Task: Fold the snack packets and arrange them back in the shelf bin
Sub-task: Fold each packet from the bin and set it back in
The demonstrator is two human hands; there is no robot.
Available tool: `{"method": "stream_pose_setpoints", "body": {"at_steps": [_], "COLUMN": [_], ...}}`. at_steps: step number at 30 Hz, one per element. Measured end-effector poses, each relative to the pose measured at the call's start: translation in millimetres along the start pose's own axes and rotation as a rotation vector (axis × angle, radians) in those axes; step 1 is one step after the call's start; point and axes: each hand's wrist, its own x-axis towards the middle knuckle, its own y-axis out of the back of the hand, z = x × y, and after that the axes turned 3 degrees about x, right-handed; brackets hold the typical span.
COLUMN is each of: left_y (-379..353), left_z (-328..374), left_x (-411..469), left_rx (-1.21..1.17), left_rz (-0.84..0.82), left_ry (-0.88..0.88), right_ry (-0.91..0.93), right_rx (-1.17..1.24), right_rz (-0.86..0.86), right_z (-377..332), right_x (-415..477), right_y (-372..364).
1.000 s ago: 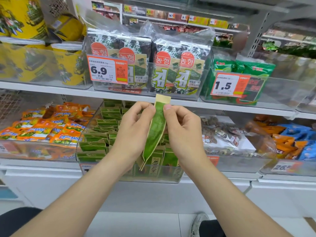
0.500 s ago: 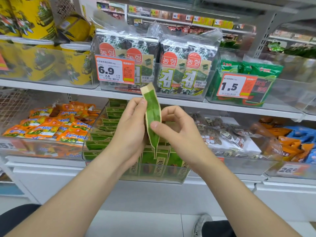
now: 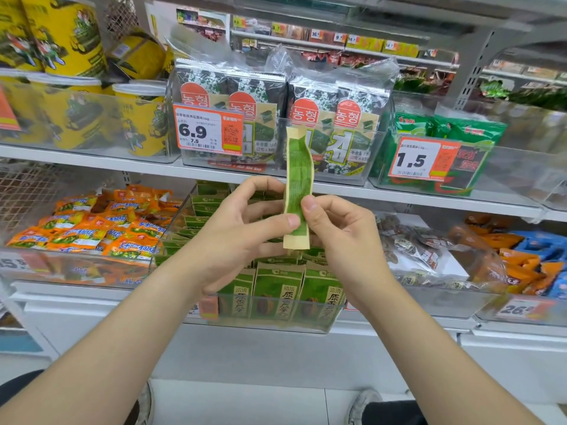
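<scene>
On the far left of the upper shelf stand yellow tubs point(image 3: 64, 44). Below them, a clear bin holds orange packets point(image 3: 101, 231). To the right, an orange price tag point(image 3: 208, 128) reads "6.9" with "7.5" beneath it, in front of dark seaweed packs point(image 3: 310, 118) that carry Korean lettering on red badges.

At centre, the left hand point(image 3: 242, 231) and right hand point(image 3: 340, 237) each pinch the lower half of a narrow green snack packet point(image 3: 299, 179) between thumb and fingers. It stands upright, folded lengthwise, just above the clear shelf bin point(image 3: 260, 326). In the bin, matching green packets point(image 3: 277, 289) stand in rows, printed with Chinese characters.

Further right, a tag point(image 3: 417, 159) reads "1.5" before green packs point(image 3: 466, 133).
</scene>
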Motion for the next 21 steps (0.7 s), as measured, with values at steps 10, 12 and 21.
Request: {"method": "stream_pose_setpoints", "body": {"at_steps": [10, 12, 21], "left_y": [1.8, 1.6, -1.1], "left_z": [-5.1, -4.2, -0.9], "left_x": [-1.4, -1.6, -4.5], "left_rx": [-0.048, -0.045, 0.062], "left_rz": [-0.015, -0.02, -0.076], "left_ry": [-0.004, 0.002, 0.012], "right_ry": [-0.188, -0.2, -0.13], "right_rx": [0.166, 0.19, 0.013], "right_rz": [0.028, 0.04, 0.15], "right_z": [-2.6, -3.9, -3.5], "right_x": [0.1, 0.2, 3.1], "right_y": [6.2, 6.8, 6.8]}}
